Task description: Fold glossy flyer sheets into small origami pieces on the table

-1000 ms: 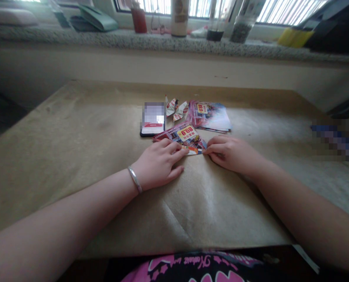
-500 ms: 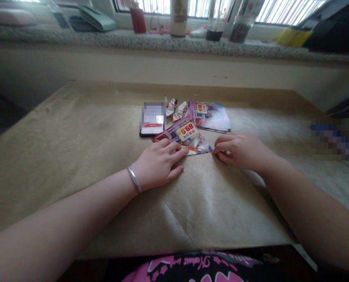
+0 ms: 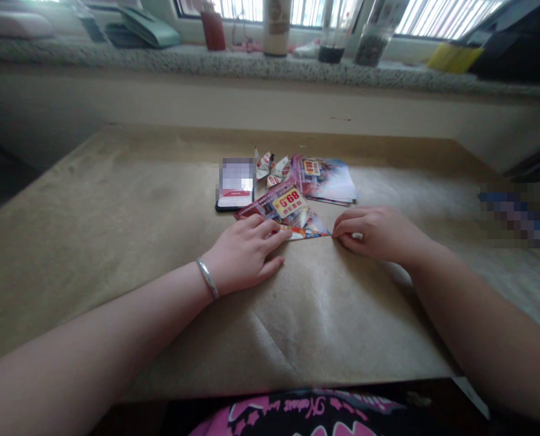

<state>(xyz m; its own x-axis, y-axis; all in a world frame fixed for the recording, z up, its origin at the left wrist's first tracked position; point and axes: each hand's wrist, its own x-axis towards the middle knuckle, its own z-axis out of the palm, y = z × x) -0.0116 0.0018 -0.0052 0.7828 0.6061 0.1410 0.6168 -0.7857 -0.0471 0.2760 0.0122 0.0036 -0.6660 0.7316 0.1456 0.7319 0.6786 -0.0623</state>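
A sheet of printed paper (image 3: 292,206), folded to a triangle with a colourful strip along its near edge, lies on the table in front of me. My left hand (image 3: 252,251) rests flat on the paper's left part with its fingers stretched out, covering that corner. At the right tip, my right hand (image 3: 370,233) has thumb and fingers pinched together on the paper's pointed corner. Just behind the sheet lie folded paper shapes (image 3: 274,171). To their right is a stack of similar printed sheets (image 3: 331,180).
A phone (image 3: 235,186) lies left of the folded shapes. On the granite sill (image 3: 183,63) stand a red bottle (image 3: 213,30), a pale bottle (image 3: 276,27) and jars. A blurred blue object (image 3: 519,218) is at the table's right side.
My right hand has shifted very slightly to the right at the paper's tip. The left hand and the paper stay in place.
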